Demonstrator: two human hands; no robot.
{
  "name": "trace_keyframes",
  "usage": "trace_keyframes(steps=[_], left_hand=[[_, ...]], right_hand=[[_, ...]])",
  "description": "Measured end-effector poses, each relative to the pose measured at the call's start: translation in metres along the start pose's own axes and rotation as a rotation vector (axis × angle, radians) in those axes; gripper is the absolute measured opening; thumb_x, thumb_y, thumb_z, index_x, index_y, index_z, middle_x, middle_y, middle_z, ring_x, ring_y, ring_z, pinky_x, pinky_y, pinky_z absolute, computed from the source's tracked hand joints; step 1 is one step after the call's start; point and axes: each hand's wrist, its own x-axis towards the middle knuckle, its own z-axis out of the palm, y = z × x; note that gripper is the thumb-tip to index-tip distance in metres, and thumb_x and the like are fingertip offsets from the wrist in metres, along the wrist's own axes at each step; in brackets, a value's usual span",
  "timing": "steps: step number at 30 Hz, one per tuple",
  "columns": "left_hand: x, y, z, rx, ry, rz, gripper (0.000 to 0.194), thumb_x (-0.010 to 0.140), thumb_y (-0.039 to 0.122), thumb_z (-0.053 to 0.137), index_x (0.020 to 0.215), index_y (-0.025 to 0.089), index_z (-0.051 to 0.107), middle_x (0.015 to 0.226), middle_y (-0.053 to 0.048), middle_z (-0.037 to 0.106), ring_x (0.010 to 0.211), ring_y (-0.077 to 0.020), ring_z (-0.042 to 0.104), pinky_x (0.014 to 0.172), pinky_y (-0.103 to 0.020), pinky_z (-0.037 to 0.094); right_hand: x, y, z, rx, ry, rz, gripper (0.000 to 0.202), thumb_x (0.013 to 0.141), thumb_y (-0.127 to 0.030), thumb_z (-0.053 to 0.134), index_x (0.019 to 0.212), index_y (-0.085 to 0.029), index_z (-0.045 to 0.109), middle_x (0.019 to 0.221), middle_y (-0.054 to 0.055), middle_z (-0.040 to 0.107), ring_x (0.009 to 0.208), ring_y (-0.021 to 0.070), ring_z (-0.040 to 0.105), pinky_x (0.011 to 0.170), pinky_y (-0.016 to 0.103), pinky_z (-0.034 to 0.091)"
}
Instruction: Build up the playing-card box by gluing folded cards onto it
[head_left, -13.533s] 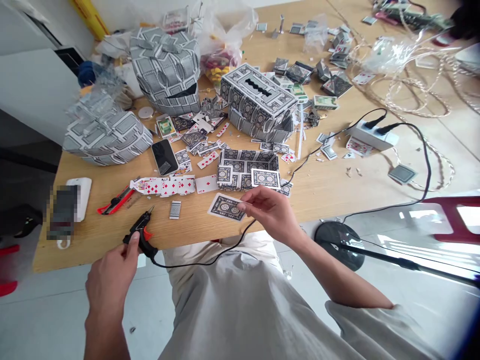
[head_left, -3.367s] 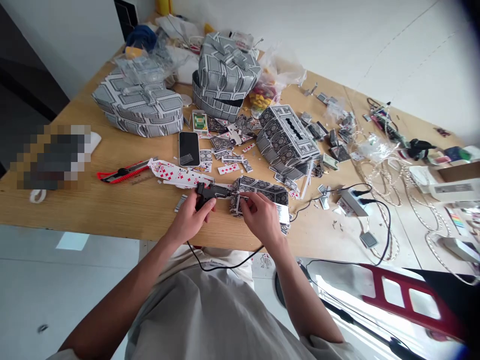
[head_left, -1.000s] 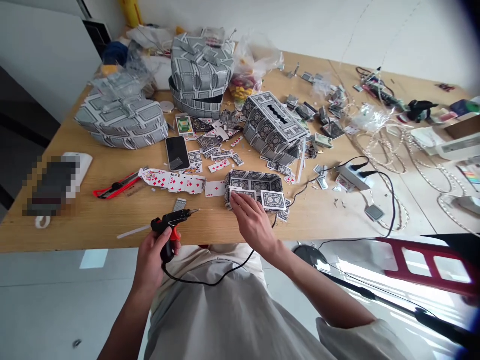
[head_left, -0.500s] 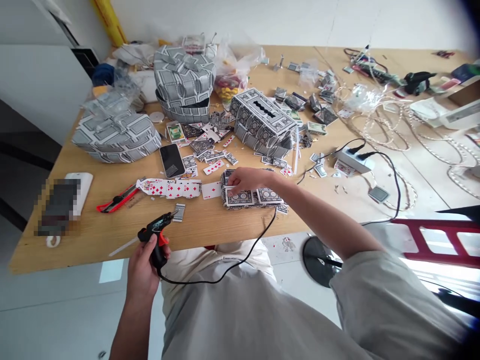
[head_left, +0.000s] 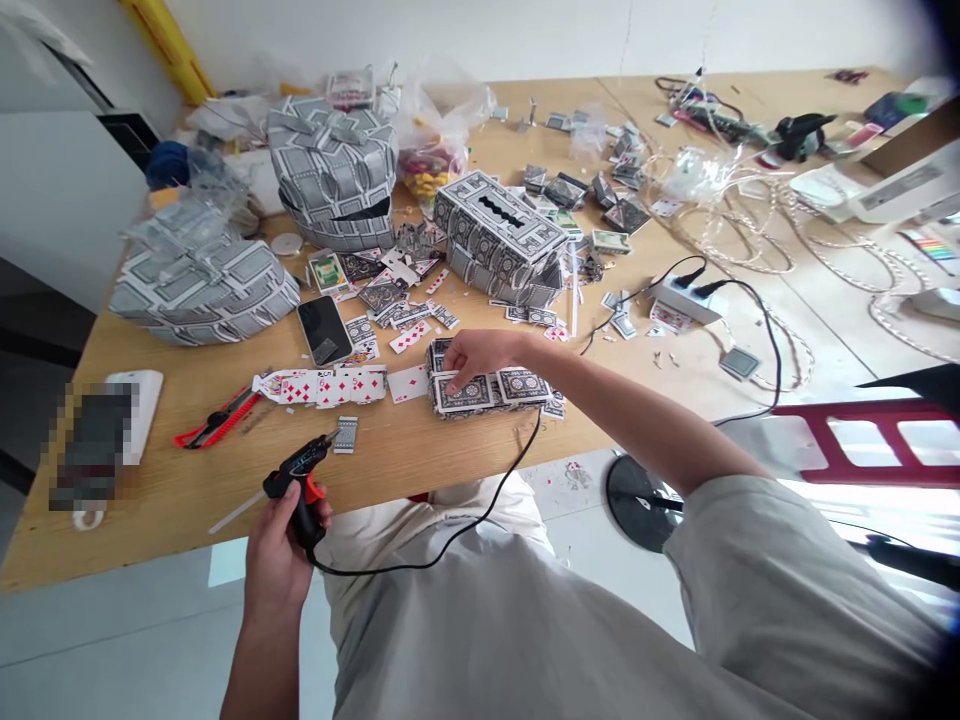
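Note:
My left hand point(head_left: 285, 540) is wrapped round the handle of a black and orange glue gun point(head_left: 301, 480), whose nozzle points up and right over a small card piece point(head_left: 346, 435). A black cord runs from the gun's handle. My right hand point(head_left: 480, 358) rests on top of a flat panel covered with playing cards point(head_left: 525, 388), its fingers curled down on the left part; whether they pinch anything is hidden. Just left of the panel lies an ace of diamonds card point(head_left: 407, 384), beside a strip of joined red cards point(head_left: 330, 387).
Behind are a card-covered box point(head_left: 502, 235), a round lidded basket point(head_left: 334, 170) and a heart-like one point(head_left: 206, 285). A phone point(head_left: 325, 330), a red cutter point(head_left: 219, 418), a power strip point(head_left: 686, 297), looped rope and scattered cards lie around.
The whole view has shifted, with table items lying further left. Both hands keep nearly the same pose, the left round the glue gun and the right on the panel.

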Motion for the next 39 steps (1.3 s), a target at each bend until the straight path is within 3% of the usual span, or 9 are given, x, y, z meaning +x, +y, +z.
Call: trace_keyframes(steps=[4, 10, 12, 15, 18, 25, 30, 39], left_hand=[[0.001, 0.001, 0.0, -0.023, -0.015, -0.023, 0.048, 0.065, 0.046, 0.097, 0.096, 0.016, 0.077, 0.082, -0.003, 0.075, 0.063, -0.0132, 0.065, 0.05, -0.021, 0.052], [0.001, 0.0, 0.004, 0.021, -0.009, -0.036, 0.044, 0.067, 0.046, 0.094, 0.094, 0.017, 0.075, 0.082, -0.003, 0.074, 0.062, -0.0132, 0.064, 0.049, -0.021, 0.05], [0.0, 0.001, 0.01, 0.036, -0.018, -0.035, 0.046, 0.066, 0.047, 0.095, 0.094, 0.016, 0.075, 0.081, -0.003, 0.074, 0.061, -0.013, 0.063, 0.048, -0.021, 0.05], [-0.002, 0.004, 0.025, 0.065, -0.039, -0.013, 0.05, 0.062, 0.048, 0.097, 0.093, 0.016, 0.075, 0.078, -0.003, 0.075, 0.059, -0.0131, 0.062, 0.047, -0.021, 0.049], [-0.006, 0.005, 0.047, 0.12, -0.096, 0.015, 0.052, 0.061, 0.049, 0.098, 0.092, 0.015, 0.074, 0.077, -0.004, 0.075, 0.057, -0.0134, 0.063, 0.046, -0.022, 0.048], [-0.016, -0.004, 0.1, 0.305, -0.298, 0.094, 0.048, 0.073, 0.054, 0.09, 0.092, 0.015, 0.071, 0.085, -0.009, 0.078, 0.059, -0.0158, 0.067, 0.044, -0.023, 0.046], [-0.02, -0.008, 0.125, 0.359, -0.39, 0.109, 0.045, 0.078, 0.054, 0.087, 0.093, 0.015, 0.07, 0.086, -0.009, 0.078, 0.059, -0.016, 0.067, 0.044, -0.024, 0.047], [-0.023, -0.014, 0.146, 0.376, -0.477, 0.156, 0.038, 0.084, 0.048, 0.084, 0.096, 0.015, 0.07, 0.088, -0.008, 0.077, 0.06, -0.0135, 0.063, 0.047, -0.024, 0.049]], right_hand=[[-0.02, -0.005, 0.004, -0.052, 0.204, -0.012, 0.031, 0.077, -0.038, 0.092, 0.101, -0.021, 0.084, 0.089, 0.001, 0.081, 0.079, 0.0169, 0.072, 0.069, 0.027, 0.049], [-0.107, -0.007, 0.028, -0.208, 0.772, -0.203, 0.02, 0.104, -0.031, 0.064, 0.106, -0.021, 0.081, 0.101, 0.006, 0.081, 0.093, 0.0213, 0.075, 0.089, 0.039, 0.059], [-0.129, 0.004, 0.046, -0.238, 0.843, -0.286, 0.022, 0.106, -0.03, 0.06, 0.105, -0.024, 0.081, 0.105, 0.007, 0.08, 0.098, 0.0231, 0.075, 0.092, 0.043, 0.061], [-0.142, 0.03, 0.075, -0.269, 0.882, -0.313, 0.016, 0.104, -0.029, 0.066, 0.107, -0.027, 0.081, 0.127, 0.007, 0.078, 0.125, 0.0286, 0.07, 0.107, 0.054, 0.058], [-0.138, 0.052, 0.099, -0.254, 0.949, -0.279, 0.016, 0.103, -0.025, 0.068, 0.112, -0.027, 0.081, 0.141, 0.009, 0.073, 0.142, 0.0318, 0.061, 0.116, 0.061, 0.053], [-0.122, 0.056, 0.125, -0.094, 1.098, -0.212, 0.013, 0.103, -0.029, 0.069, 0.111, -0.026, 0.08, 0.135, 0.01, 0.076, 0.137, 0.0296, 0.065, 0.118, 0.059, 0.052], [-0.129, 0.056, 0.12, -0.054, 1.116, -0.198, 0.01, 0.1, -0.031, 0.074, 0.107, -0.024, 0.077, 0.139, 0.012, 0.074, 0.135, 0.0295, 0.066, 0.116, 0.055, 0.053], [-0.149, 0.066, 0.083, -0.154, 0.851, -0.249, 0.011, 0.1, -0.032, 0.073, 0.104, -0.022, 0.074, 0.141, 0.012, 0.071, 0.139, 0.0307, 0.059, 0.115, 0.055, 0.052]])
